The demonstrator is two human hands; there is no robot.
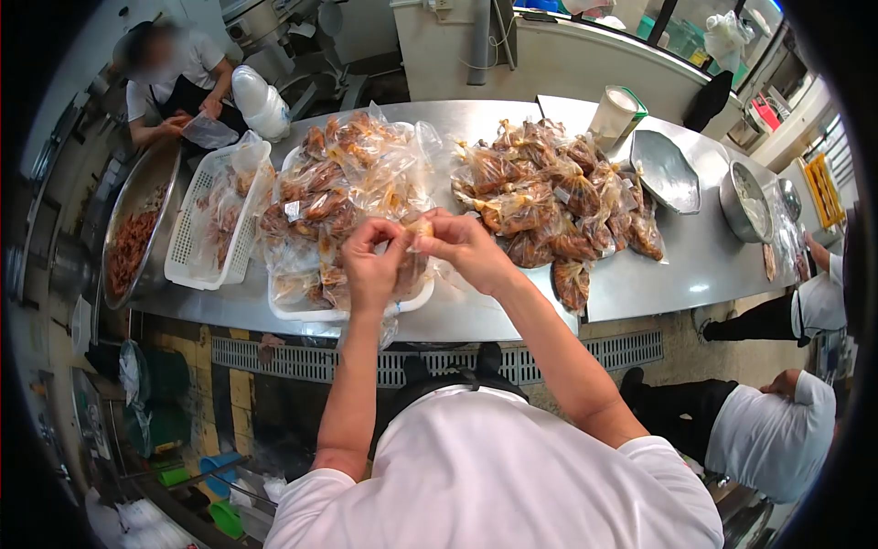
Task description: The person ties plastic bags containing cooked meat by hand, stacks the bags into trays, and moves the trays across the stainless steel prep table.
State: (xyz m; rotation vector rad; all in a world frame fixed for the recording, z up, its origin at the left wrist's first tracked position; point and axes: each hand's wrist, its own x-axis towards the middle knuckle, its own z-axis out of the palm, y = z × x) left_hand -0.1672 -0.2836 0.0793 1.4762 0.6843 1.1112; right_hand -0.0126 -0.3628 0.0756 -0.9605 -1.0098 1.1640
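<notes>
My left hand and my right hand meet over the white tray. Fingers of both pinch the gathered neck of a clear plastic bag with brown food in it. Most of this bag is hidden behind my hands. Around it in the tray lie several bagged pieces that look like cooked meat, some with small white labels. To the right of my right hand, a large heap of similar filled bags rests on the steel table.
Left of the tray stand a white perforated basket and a big metal bowl of reddish-brown pieces. A co-worker handles a bag there. Rightward are a white-filled container, a metal tray and a steel bowl. Other people stand right.
</notes>
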